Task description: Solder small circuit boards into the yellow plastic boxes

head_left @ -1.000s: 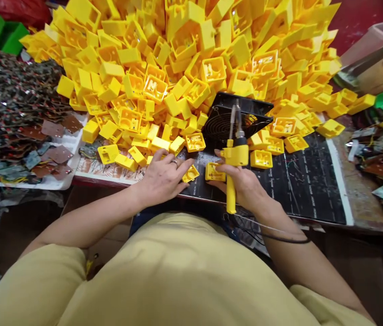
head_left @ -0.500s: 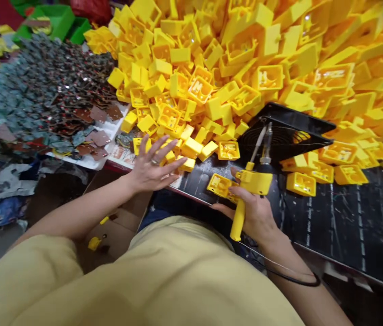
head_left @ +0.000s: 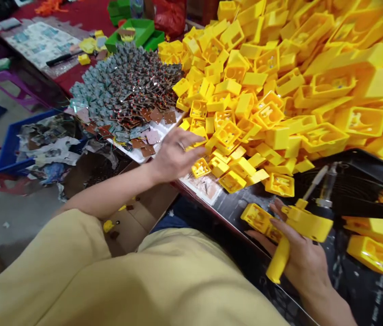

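My right hand (head_left: 303,258) is wrapped round a yellow-handled soldering gun (head_left: 310,224), whose metal tip and a clear tube point up and away. Between the fingers of that same hand, a yellow plastic box (head_left: 256,218) lies close to the table edge, apparently touched or pinched by them. My left hand (head_left: 174,156), a little blurred, hovers at the left fringe of the pile with its fingers stretched and apart. I see nothing held in it. Just right of its thumb sits a small yellow box (head_left: 201,168).
A large heap of yellow boxes (head_left: 246,99) covers the back. Left of it lies a pile of small circuit boards (head_left: 123,86) with wires. A black fan (head_left: 364,176) stands at right. Behind are green bins (head_left: 137,34); a blue crate (head_left: 8,149) holds scraps.
The view has swung left, bringing the blue crate and stools into sight. My left hand has moved left over the bench, toward the circuit boards. My right hand still grips the soldering gun.
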